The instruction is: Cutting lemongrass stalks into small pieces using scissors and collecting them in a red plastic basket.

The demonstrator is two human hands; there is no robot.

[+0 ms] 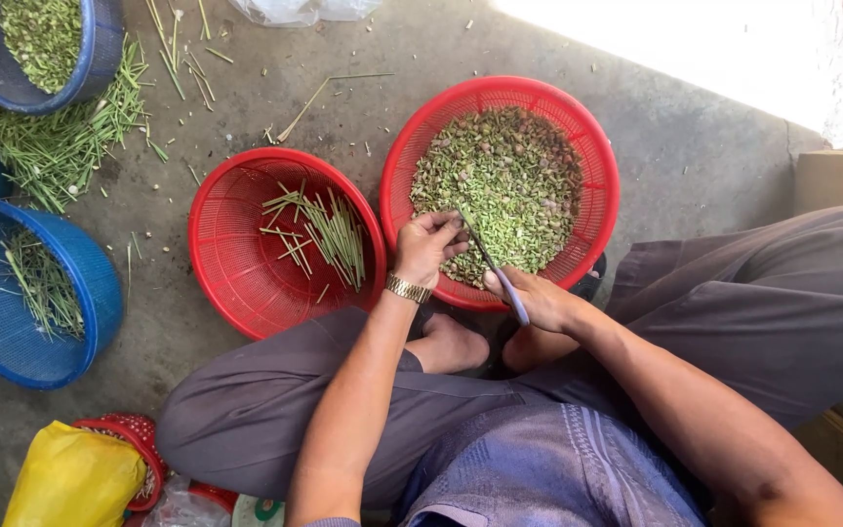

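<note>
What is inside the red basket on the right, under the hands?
The right red basket holds a heap of chopped green and brownish plant bits. The left hand, right hand and knife cover its near edge; its bottom is hidden.

Two red baskets sat touching before the knees; bare concrete floor lay open beyond them.

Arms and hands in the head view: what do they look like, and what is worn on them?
Both forearms are bare, no gloves. The left hand has a gold-coloured metal link watch band at the wrist. The right hand shows no ring or band. A short sleeve edge in grey-blue cloth shows at the left upper arm, matching the textured shirt.
</note>
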